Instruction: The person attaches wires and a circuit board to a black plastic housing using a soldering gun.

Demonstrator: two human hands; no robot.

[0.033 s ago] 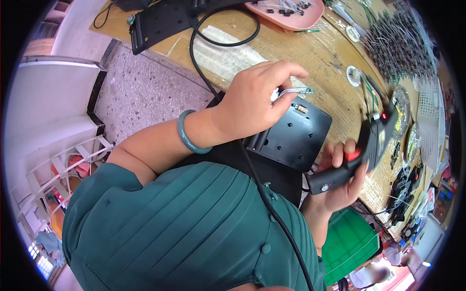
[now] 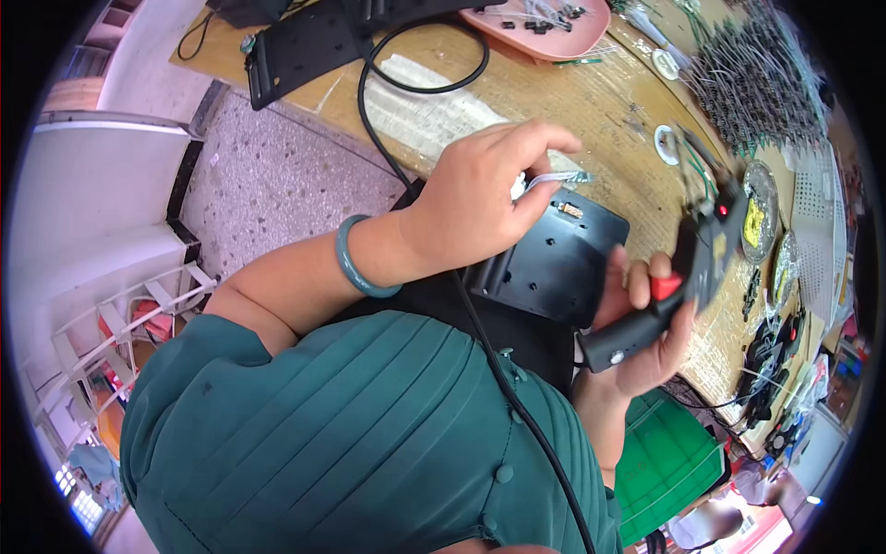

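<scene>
My left hand [image 2: 489, 189] is pinched round a short bundle of thin pale wires [image 2: 558, 176] with greenish tips and a white end mostly hidden by the fingers. It is above a black plastic casing [image 2: 563, 254] near the table's front edge. That casing has small holes and a brass-coloured contact piece [image 2: 570, 211] near its upper edge. To the right, my right hand [image 2: 646, 346] grips the handle of a black soldering gun [image 2: 697, 263] with a red trigger and a small red light. Its front end points away from me and is blurred.
Across the table [image 2: 517, 83] loops a black cable [image 2: 475, 76], which also runs down over my front. A pink tray [image 2: 554, 37] holds small black parts. Several wired parts [image 2: 757, 83] are heaped at the far right. A green crate [image 2: 664, 462] stands below, by my right arm.
The soldering gun has shifted slightly left, and its front end is more blurred. My left hand and the wires have barely moved.
</scene>
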